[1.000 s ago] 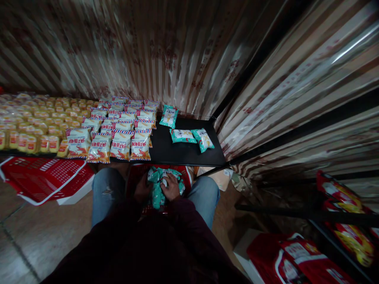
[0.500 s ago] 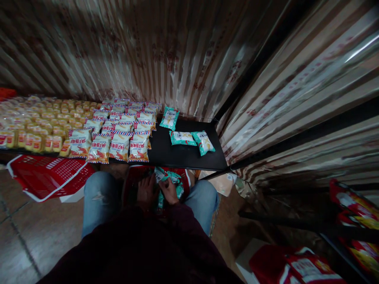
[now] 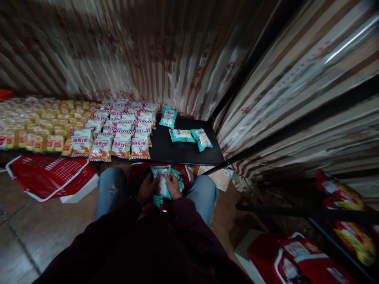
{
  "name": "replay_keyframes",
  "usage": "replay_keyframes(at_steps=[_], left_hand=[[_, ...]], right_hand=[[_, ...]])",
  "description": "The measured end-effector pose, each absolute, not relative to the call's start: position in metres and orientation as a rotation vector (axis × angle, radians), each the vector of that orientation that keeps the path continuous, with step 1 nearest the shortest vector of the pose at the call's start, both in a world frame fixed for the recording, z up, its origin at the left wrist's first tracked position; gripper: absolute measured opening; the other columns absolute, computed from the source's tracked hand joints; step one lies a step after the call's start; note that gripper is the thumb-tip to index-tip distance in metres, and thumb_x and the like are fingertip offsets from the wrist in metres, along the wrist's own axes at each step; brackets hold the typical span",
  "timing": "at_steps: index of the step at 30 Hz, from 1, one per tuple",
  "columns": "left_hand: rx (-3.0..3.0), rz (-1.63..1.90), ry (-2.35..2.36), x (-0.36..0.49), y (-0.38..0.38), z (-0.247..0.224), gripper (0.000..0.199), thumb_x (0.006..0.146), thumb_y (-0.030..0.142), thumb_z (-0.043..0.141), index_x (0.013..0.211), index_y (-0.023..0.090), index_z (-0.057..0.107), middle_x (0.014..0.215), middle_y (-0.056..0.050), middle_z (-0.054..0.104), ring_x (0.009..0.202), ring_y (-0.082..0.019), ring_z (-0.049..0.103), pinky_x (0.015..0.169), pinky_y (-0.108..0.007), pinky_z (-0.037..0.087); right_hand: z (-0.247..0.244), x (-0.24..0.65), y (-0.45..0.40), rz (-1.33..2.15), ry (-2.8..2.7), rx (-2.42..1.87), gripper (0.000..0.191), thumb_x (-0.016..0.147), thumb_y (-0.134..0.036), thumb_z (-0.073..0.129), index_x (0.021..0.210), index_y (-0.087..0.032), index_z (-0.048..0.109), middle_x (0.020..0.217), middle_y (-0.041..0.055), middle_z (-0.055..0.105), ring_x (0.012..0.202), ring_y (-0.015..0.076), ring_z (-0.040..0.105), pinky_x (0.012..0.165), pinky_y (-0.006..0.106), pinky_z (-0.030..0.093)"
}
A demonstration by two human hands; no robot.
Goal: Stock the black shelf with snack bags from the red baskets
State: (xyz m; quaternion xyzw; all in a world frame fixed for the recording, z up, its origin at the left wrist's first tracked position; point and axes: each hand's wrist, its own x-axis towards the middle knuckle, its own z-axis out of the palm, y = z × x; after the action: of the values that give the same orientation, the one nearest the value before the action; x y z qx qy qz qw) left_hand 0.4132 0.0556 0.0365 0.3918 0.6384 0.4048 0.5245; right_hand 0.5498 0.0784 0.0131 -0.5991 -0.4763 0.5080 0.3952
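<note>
Left hand [image 3: 147, 188] and right hand [image 3: 173, 185] in a shared grip, closed on the sides of a teal bag [image 3: 161, 181], over a red basket [image 3: 188, 177] between the knees, near the black shelf [image 3: 166, 154].

Black shelf [image 3: 183, 154], teal packets [image 3: 182, 135], white-orange bags [image 3: 121, 144], apparently wrapped yellow cakes [image 3: 35, 142]

Small yellow clear-wrapped packets [image 3: 36, 142] sit beside puffy white-and-orange snack bags [image 3: 121, 144], with brown-and-white striped sheeting [image 3: 118, 51] behind and a red perforated plastic basket [image 3: 55, 177] below.
</note>
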Motion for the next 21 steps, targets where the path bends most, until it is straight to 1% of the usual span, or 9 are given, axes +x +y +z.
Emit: replay_keyframes(at_steps=[3, 6, 9, 12, 16, 19, 21], left_hand=[[0.847, 1.017, 1.491, 0.422, 0.057, 0.042, 0.058, 0.077, 0.06, 0.057, 0.112, 0.014, 0.058, 0.11, -0.012, 0.068, 0.1, -0.025, 0.064, 0.085, -0.034, 0.051], [0.813, 1.035, 1.603, 0.427, 0.057, 0.042, 0.052, 0.078, 0.057, 0.056, 0.106, 0.014, 0.059, 0.108, -0.013, 0.068, 0.099, -0.024, 0.064, 0.083, -0.033, 0.051], [0.841, 1.029, 1.68, 0.427, 0.057, 0.04, 0.043, 0.081, 0.053, 0.054, 0.101, 0.015, 0.06, 0.105, -0.013, 0.068, 0.098, -0.024, 0.063, 0.081, -0.033, 0.05], [0.855, 1.029, 1.719, 0.425, 0.057, 0.039, 0.038, 0.083, 0.051, 0.053, 0.097, 0.016, 0.06, 0.1, -0.011, 0.069, 0.093, -0.023, 0.064, 0.078, -0.031, 0.049], [0.966, 0.983, 1.827, 0.424, 0.056, 0.041, 0.032, 0.088, 0.046, 0.044, 0.094, 0.018, 0.059, 0.094, -0.011, 0.069, 0.087, -0.022, 0.064, 0.076, -0.032, 0.046], [1.032, 0.907, 1.939, 0.425, 0.056, 0.043, 0.031, 0.091, 0.044, 0.037, 0.09, 0.02, 0.057, 0.087, -0.011, 0.068, 0.081, -0.023, 0.063, 0.074, -0.033, 0.044], [1.04, 0.889, 1.978, 0.425, 0.056, 0.043, 0.03, 0.092, 0.044, 0.036, 0.087, 0.021, 0.056, 0.082, -0.01, 0.067, 0.079, -0.023, 0.063, 0.072, -0.032, 0.043]], right_hand=[[0.024, 0.555, 0.078, 1.305, -1.224, -1.524, 0.041, 0.083, -0.06, 0.045, 0.087, -0.02, 0.057, 0.076, -0.0015, 0.06, 0.074, 0.0144, 0.056, 0.067, 0.023, 0.046], [0.032, 0.558, 0.078, 1.337, -1.281, -1.502, 0.044, 0.083, -0.061, 0.044, 0.09, -0.02, 0.059, 0.086, -0.0001, 0.063, 0.084, 0.0154, 0.058, 0.076, 0.024, 0.046], [0.032, 0.555, 0.076, 1.32, -1.321, -1.521, 0.047, 0.082, -0.062, 0.045, 0.09, -0.018, 0.061, 0.088, 0.0024, 0.064, 0.087, 0.0177, 0.058, 0.076, 0.025, 0.045], [0.028, 0.549, 0.072, 1.241, -1.312, -1.567, 0.047, 0.082, -0.062, 0.045, 0.084, -0.019, 0.062, 0.081, 0.0027, 0.064, 0.08, 0.0179, 0.057, 0.072, 0.027, 0.044], [0.023, 0.544, 0.071, 1.125, -1.354, -1.59, 0.047, 0.085, -0.061, 0.036, 0.071, -0.021, 0.055, 0.066, -0.0011, 0.055, 0.066, 0.0161, 0.05, 0.065, 0.028, 0.041], [0.021, 0.544, 0.073, 1.044, -1.41, -1.584, 0.048, 0.087, -0.059, 0.029, 0.065, -0.023, 0.049, 0.062, -0.0006, 0.051, 0.061, 0.0168, 0.047, 0.062, 0.029, 0.04], [0.021, 0.543, 0.076, 1.001, -1.441, -1.584, 0.047, 0.088, -0.059, 0.028, 0.063, -0.024, 0.047, 0.061, 0.0002, 0.051, 0.06, 0.0174, 0.047, 0.062, 0.031, 0.04]])
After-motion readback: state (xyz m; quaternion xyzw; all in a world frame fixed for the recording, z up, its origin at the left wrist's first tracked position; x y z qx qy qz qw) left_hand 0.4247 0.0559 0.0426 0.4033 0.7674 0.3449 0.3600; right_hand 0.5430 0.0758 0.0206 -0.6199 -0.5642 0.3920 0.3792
